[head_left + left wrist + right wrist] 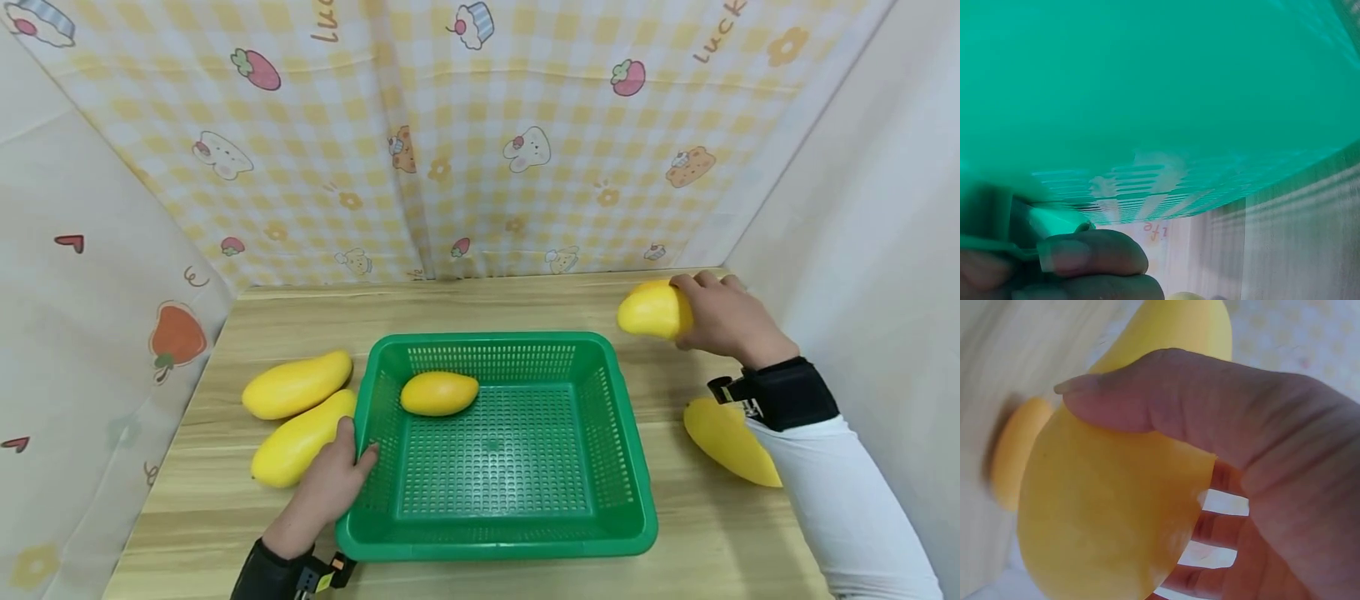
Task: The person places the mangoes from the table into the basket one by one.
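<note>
My right hand (723, 321) holds a yellow mango (654, 310) above the far right part of the table. In the right wrist view the thumb (1116, 400) lies across the held mango (1110, 500), with the other fingers behind it. My left hand (335, 479) grips the left rim of a green plastic basket (495, 550). The left wrist view shows fingertips (1094, 253) at the basket's edge, close to its green wall (1160, 75). One mango (438, 393) lies inside the basket, toward its far left corner.
Two mangoes, a farther one (296, 385) and a nearer one (300, 442), lie left of the basket. Another mango (723, 437) rests on the wooden table (480, 304) at right, partly hidden by my right forearm. A checked cloth (480, 167) hangs behind; white cloths flank both sides.
</note>
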`<state>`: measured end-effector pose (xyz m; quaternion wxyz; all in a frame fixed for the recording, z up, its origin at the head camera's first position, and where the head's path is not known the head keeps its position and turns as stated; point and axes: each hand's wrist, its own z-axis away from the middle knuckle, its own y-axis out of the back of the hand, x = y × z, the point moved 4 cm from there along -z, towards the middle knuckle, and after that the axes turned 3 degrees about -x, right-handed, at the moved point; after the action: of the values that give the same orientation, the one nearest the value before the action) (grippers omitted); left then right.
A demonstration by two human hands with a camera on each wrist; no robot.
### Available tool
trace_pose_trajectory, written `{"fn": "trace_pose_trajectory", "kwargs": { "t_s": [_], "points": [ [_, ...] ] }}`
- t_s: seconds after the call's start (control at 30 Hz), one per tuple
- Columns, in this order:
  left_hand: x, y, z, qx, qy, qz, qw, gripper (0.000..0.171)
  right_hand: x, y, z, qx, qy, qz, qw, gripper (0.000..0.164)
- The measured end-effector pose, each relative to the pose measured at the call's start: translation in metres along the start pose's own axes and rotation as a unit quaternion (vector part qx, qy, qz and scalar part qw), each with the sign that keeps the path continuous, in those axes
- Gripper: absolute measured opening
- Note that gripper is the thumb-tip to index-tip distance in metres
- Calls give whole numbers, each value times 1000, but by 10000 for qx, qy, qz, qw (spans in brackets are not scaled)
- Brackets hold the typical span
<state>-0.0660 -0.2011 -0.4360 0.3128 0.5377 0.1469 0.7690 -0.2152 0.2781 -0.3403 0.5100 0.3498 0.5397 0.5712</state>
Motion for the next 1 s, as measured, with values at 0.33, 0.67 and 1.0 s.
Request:
{"fn": "trace_pose_trajectory", "kwargs": {
  "t_s": [0.33,0.67,1.0],
  "points": [
    [1,-1,0,-1,-30,35,10000,25,-53,23,17,181,537,81,9984,78],
    [1,0,3,-29,-14,-16,10000,26,-108,20,21,123,1292,95,9915,76],
    [1,1,2,14,-59,-81,9999,24,-144,1,14,13,1652,199,9861,78]
  ]
}}
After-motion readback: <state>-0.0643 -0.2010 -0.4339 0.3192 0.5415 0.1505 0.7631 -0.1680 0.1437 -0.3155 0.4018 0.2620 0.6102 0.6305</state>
